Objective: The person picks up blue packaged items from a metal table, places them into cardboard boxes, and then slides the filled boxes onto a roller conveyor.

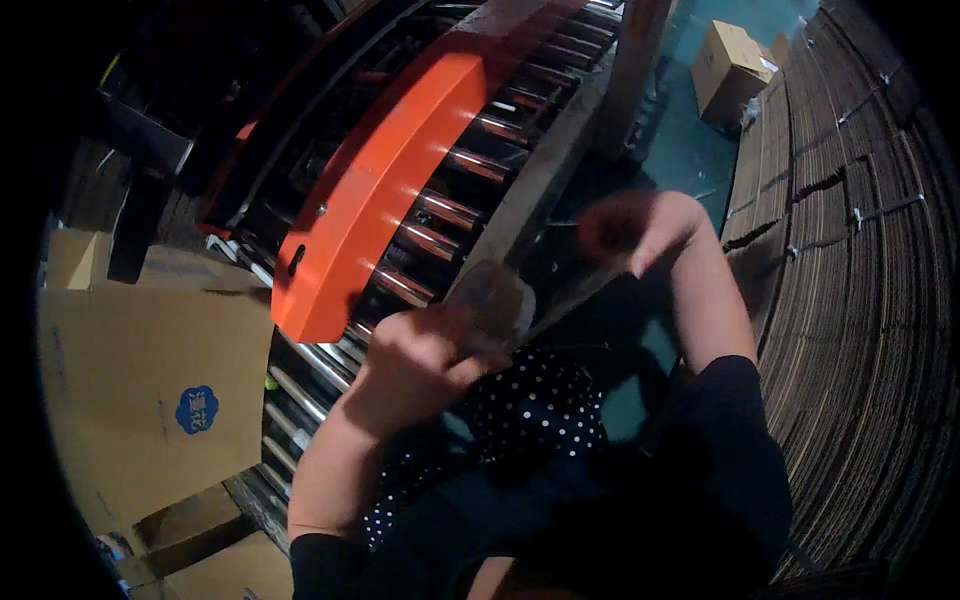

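My left hand [415, 355] is closed on a brownish, partly see-through round thing with a pale edge, which looks like a roll of tape [500, 300]. It is held in front of my body, beside the roller conveyor's near rail. My right hand [660, 230] is raised to the right of it, apart from the left. Its fingers curl inward and are dark and blurred, so what they hold cannot be made out. A thin pale strip [575, 300] slants between the two hands; whether it is tape or an edge behind them is unclear.
An orange metal guard [390, 190] lies along the roller conveyor [440, 235]. At left stands a large cardboard box [150, 390] with a blue mark. Tall stacks of flat cardboard [850, 260] line the right side. Another box [732, 75] sits on the green floor [675, 110] beyond.
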`<move>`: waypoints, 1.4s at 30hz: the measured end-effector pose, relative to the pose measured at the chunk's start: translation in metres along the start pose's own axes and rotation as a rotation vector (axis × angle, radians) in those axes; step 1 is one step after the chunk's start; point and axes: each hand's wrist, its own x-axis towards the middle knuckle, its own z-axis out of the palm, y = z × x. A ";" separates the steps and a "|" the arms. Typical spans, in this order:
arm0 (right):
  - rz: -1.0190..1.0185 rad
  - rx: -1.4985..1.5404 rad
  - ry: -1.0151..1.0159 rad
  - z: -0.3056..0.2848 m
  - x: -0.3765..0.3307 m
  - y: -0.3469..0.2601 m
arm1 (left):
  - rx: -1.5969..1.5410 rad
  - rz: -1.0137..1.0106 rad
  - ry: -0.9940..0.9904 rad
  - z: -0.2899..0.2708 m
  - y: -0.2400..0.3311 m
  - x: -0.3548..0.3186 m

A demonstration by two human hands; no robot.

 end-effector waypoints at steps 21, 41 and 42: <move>-0.372 -0.576 0.865 0.140 0.061 0.002 | -0.875 -0.322 0.495 0.021 -0.014 -0.005; 0.013 0.291 1.125 0.049 0.142 0.193 | 0.482 -1.103 0.777 0.104 -0.091 -0.351; 0.000 0.510 1.070 0.061 0.156 0.189 | 0.467 -1.100 0.758 0.103 -0.094 -0.346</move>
